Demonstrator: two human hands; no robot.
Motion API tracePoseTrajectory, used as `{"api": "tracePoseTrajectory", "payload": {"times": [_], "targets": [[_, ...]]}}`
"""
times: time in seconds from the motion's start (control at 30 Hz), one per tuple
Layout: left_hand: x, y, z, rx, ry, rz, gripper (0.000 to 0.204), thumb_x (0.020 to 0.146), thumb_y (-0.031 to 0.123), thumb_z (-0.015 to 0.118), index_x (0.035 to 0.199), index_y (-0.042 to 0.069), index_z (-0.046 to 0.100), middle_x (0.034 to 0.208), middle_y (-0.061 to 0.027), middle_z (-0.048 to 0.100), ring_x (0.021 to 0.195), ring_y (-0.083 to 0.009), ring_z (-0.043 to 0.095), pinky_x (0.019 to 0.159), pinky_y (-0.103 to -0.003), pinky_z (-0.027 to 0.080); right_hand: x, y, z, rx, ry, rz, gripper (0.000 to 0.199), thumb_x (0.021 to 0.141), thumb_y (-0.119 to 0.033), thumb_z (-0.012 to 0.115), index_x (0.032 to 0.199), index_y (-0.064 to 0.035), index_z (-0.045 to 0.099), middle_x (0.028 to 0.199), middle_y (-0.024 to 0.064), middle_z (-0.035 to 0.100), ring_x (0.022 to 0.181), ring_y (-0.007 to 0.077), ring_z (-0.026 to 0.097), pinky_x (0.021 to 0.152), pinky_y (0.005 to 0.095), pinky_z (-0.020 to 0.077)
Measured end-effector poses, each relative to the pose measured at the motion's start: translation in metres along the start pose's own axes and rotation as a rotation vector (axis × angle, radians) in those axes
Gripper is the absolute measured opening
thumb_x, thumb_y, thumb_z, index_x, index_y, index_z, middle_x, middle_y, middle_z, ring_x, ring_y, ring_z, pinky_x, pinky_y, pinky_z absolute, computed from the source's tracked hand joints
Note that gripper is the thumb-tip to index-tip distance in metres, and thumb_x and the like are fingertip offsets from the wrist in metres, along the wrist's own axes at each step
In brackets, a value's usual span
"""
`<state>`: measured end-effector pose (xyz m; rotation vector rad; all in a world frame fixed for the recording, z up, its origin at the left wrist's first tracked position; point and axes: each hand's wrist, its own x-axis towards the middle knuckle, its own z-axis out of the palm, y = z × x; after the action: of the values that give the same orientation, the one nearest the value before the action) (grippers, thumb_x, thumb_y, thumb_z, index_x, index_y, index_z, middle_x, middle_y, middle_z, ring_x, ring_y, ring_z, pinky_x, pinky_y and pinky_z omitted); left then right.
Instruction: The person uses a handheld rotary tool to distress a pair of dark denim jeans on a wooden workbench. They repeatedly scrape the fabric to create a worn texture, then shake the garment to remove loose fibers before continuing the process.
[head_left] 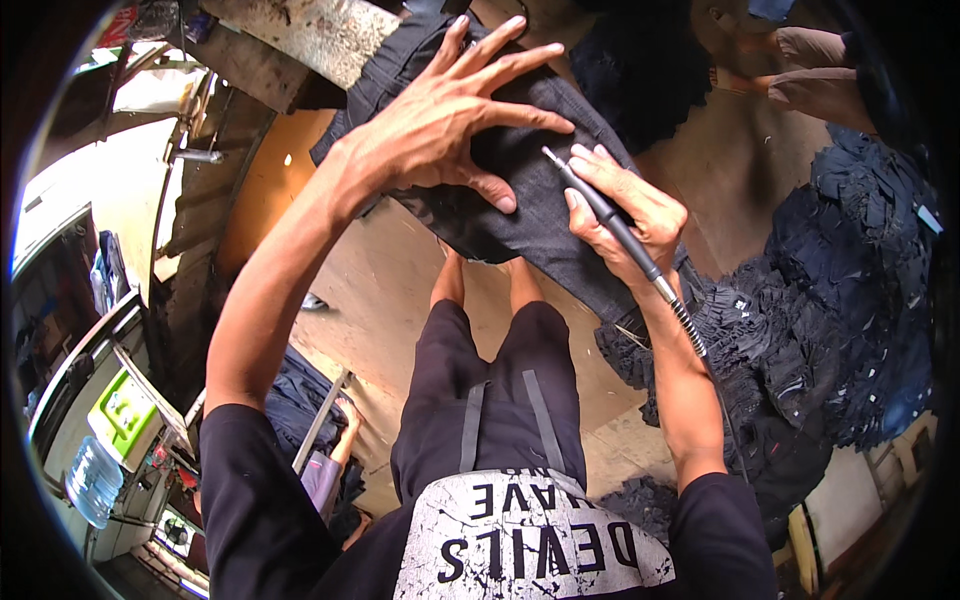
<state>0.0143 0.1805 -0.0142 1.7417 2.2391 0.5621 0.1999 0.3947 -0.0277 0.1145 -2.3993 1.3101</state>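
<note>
A dark denim garment (575, 238), apparently a pair of jeans, is stretched diagonally in front of me over a support I cannot make out. My left hand (430, 125) lies on it with the fingers spread wide, holding nothing. My right hand (650, 215) grips a black pen-shaped rotary tool (622, 232) between thumb and fingers. The tool's thin metal tip is just above the denim, right of my left thumb; I cannot tell if it touches. From its rear end a metal spring and a thin cable run down along my right forearm.
A worn wooden board (305, 35) lies at the far left. Dark garments form a big heap (830, 300) on the right and another pile (640, 75) at the back. Another person's legs (812, 72) show at far right; someone's arm (347, 428) is low on the left, near a water jug (92, 482).
</note>
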Motion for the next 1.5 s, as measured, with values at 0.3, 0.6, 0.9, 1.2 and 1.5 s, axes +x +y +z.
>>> {"api": "tracePoseTrajectory", "payload": {"times": [0.3,0.6,0.9,1.2,1.5], "targets": [[0.004,-0.008,-0.002,-0.049,-0.114,0.008,0.098,0.073,0.074,0.090,0.161,0.041,0.059,0.185,-0.0195,0.015,0.171,-0.0476,0.006,0.132,-0.077,0.004,0.005,0.005,0.004,-0.014,-0.124,-0.024,0.028,0.083,-0.001,0.087,0.110,0.0015,0.086,0.107,0.0145,0.085,0.115,0.0297,0.082,0.112,0.0466,0.0614],[0.005,-0.010,-0.002,-0.046,-0.146,-0.006,0.099,0.074,0.076,0.089,0.162,0.042,0.058,0.185,-0.0193,0.015,0.172,-0.0463,0.006,0.131,-0.078,0.001,0.003,0.005,0.001,0.009,-0.126,0.013,0.031,0.082,0.008,0.085,0.113,0.0071,0.083,0.109,0.0214,0.084,0.116,0.0357,0.081,0.115,0.0513,0.0585],[0.007,-0.010,-0.002,-0.013,-0.141,-0.001,0.099,0.073,0.077,0.089,0.161,0.043,0.058,0.185,-0.0190,0.017,0.172,-0.0458,0.007,0.131,-0.078,0.002,-0.001,0.004,-0.002,-0.026,-0.066,0.032,0.034,0.078,0.010,0.081,0.112,0.0085,0.082,0.111,0.0234,0.083,0.115,0.0365,0.081,0.112,0.0481,0.0601],[0.008,-0.009,-0.002,-0.030,-0.181,-0.027,0.098,0.073,0.076,0.089,0.160,0.042,0.059,0.185,-0.0189,0.017,0.172,-0.0455,0.008,0.132,-0.077,0.003,-0.005,0.002,-0.005,-0.083,-0.031,0.053,0.033,0.078,0.010,0.077,0.111,0.0085,0.081,0.114,0.0243,0.083,0.112,0.0339,0.082,0.109,0.0456,0.0624],[0.007,-0.012,0.002,-0.011,-0.098,0.035,0.101,0.071,0.077,0.089,0.161,0.042,0.059,0.184,-0.0197,0.019,0.171,-0.0450,0.010,0.132,-0.076,0.003,-0.004,-0.004,-0.002,-0.097,0.020,0.082,0.034,0.084,0.009,0.077,0.119,0.0075,0.080,0.116,0.0238,0.083,0.111,0.0317,0.082,0.109,0.0452,0.0622]]}}
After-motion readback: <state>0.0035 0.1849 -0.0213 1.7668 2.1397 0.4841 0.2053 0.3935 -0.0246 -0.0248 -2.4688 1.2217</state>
